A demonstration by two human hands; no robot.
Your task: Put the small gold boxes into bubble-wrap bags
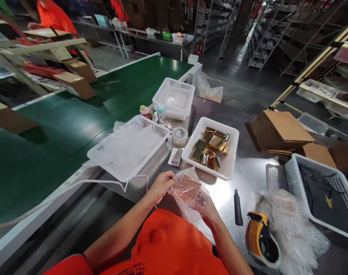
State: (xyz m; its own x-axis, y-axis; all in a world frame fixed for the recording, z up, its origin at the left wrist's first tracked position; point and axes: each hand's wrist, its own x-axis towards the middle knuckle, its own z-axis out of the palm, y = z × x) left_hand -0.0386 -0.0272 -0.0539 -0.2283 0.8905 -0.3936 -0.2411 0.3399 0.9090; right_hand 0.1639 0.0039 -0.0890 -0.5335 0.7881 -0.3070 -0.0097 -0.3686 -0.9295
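Observation:
My left hand [162, 185] pinches the edge of a clear bubble wrap bag [187, 187] in front of my body. On the other side, my right hand [207, 208] is at the bag, its fingers covered by the wrap. A reddish-brown patch shows through the bubbles; whether it is fingers or an item I cannot make out. Just beyond the bag stands a white basket [231, 152] with several shiny gold packets [215, 142]. A small printed card [175, 157] lies near my left hand, beside a roll of clear tape [179, 136].
At left, a white basket [128, 177] holds clear plastic bags; another [174, 110] stands behind it. A black cutter [237, 208], orange tape dispenser [261, 238] and crumpled bubble wrap [291, 229] lie at right. The green conveyor [119, 95] runs along the left; flat cartons [283, 130] lie right.

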